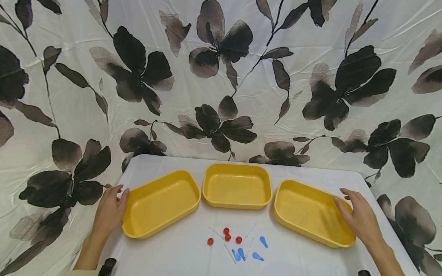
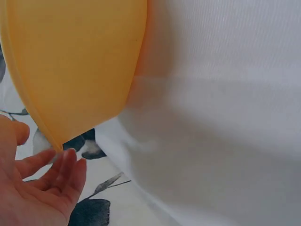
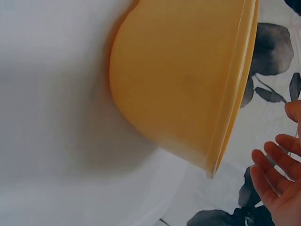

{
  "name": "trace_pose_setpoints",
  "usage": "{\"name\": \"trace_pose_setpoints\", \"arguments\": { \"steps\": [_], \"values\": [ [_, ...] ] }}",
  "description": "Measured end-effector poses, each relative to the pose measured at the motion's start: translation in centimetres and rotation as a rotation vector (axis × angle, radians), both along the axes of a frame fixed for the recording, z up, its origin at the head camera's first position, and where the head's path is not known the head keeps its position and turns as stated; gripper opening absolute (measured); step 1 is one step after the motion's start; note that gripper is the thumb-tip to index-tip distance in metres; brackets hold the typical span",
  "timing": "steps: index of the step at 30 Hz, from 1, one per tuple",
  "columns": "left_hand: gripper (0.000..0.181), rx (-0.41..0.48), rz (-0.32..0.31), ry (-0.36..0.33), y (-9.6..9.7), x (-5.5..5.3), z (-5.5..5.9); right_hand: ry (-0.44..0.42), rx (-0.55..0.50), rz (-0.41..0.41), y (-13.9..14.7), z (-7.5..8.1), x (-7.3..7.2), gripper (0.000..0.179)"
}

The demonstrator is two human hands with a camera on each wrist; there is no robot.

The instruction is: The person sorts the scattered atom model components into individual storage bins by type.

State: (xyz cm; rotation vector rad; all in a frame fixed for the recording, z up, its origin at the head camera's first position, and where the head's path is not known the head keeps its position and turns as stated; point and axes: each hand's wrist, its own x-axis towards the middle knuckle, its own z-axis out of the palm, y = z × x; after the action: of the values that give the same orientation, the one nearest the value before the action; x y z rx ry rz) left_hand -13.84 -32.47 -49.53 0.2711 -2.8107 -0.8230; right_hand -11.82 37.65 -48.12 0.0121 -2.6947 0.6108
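My left hand (image 1: 109, 211) is at the outer end of the left yellow tray (image 1: 160, 205), fingers loosely bent. In the left wrist view its fingertips (image 2: 69, 155) lie at the tray's corner; whether they touch it I cannot tell. My right hand (image 1: 363, 218) is beside the outer end of the right yellow tray (image 1: 312, 212), fingers relaxed. The right wrist view shows a gap between that hand (image 3: 282, 183) and the tray's rim (image 3: 230, 122). Neither hand holds anything. Between the two stands a middle yellow tray (image 1: 237, 186).
In front of the trays lie several red balls (image 1: 238, 240), several small blue bulb-shaped pieces (image 1: 257, 256) and several thin whitish sticks (image 1: 229, 253). They rest on a white-covered table (image 1: 179, 249). A floral cloth (image 1: 276, 96) hangs behind it.
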Motion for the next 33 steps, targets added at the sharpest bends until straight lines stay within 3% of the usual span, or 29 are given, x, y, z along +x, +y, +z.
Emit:
{"name": "trace_pose_setpoints", "arguments": {
  "steps": [15, 21, 33],
  "values": [
    [0.044, 0.124, 0.096, 0.067, -0.6, 1.0, -1.2, 0.085, -0.049, 0.091, -2.5, -0.2, -0.1, 0.039],
    [0.047, 0.178, 0.109, 0.026, -0.5, 1.2, -1.6, 0.090, -0.050, 0.117, -3.6, -0.4, -0.1, 0.038],
    [0.046, 0.289, 0.216, 0.019, -0.4, 2.0, -2.5, 0.170, -0.051, 0.211, -6.0, -1.5, -0.3, 0.037]
  ]
}}
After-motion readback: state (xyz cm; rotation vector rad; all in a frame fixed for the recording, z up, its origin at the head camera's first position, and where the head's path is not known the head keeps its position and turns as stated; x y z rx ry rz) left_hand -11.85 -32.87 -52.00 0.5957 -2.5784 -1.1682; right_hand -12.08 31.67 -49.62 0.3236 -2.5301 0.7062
